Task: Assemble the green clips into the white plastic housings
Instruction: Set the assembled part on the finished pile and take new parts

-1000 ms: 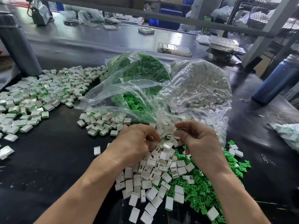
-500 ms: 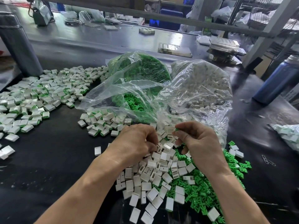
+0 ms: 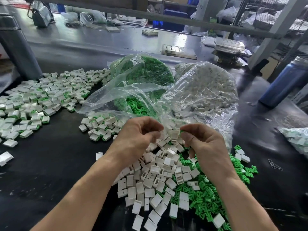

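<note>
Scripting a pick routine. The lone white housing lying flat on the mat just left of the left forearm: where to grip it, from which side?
Take the lone white housing from straight above, pinching its two long side edges. It lies flat on the black mat, apart from the housing pile, so both sides look free for fingertips. Its broad face points up and offers no hold. The left hand is nearest.

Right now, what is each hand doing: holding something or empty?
Left hand: fingers curled, blurred; whether it holds anything cannot be told.
Right hand: pinches a green clip at its fingertips.
</note>
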Tool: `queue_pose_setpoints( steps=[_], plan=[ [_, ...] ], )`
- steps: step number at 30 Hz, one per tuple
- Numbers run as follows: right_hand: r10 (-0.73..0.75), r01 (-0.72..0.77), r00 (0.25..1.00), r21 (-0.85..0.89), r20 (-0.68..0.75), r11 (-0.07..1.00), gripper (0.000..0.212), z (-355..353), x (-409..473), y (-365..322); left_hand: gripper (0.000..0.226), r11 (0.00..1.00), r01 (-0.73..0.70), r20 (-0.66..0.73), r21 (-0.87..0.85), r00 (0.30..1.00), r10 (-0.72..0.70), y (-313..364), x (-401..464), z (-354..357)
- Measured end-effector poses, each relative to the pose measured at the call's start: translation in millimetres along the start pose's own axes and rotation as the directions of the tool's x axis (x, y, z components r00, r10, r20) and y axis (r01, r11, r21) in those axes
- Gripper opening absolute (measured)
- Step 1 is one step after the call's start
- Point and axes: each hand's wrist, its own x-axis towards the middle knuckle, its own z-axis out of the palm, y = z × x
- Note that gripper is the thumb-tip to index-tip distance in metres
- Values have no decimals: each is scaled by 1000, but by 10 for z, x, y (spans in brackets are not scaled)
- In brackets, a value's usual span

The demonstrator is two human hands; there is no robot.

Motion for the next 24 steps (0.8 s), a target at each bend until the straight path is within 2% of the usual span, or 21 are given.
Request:
queue_pose_setpoints(
  steps=[3, 7, 10, 16, 24],
  plan=[
    [-2, 1, 1000, 127, 9, 992, 11, 29, -13, -32, 18, 969, 5, 30, -248, 1000, 3, 22, -7, 26],
    [3, -9, 1000, 293, 19, 956, 26, 87, -17, -74, 23, 920, -10, 56, -392, 998, 35, 35, 4, 77],
    [-15, 1, 999, 383, 33, 924, 24, 116, -21, -89, 22, 909, -35, 59, -416, 996, 65, 43, 1, 113],
    [-24, 8, 999, 448, 31, 894, 18, 134, -22, -117, 20, 900, -52, 56, -432, 995, 84, 52, -7, 134],
    [-50, 31, 998, 353, 45, 935, 21, 152, -36, -84, 19, 911, -75, 61, -406, 992, 109, 54, -21, 140]
  ],
)
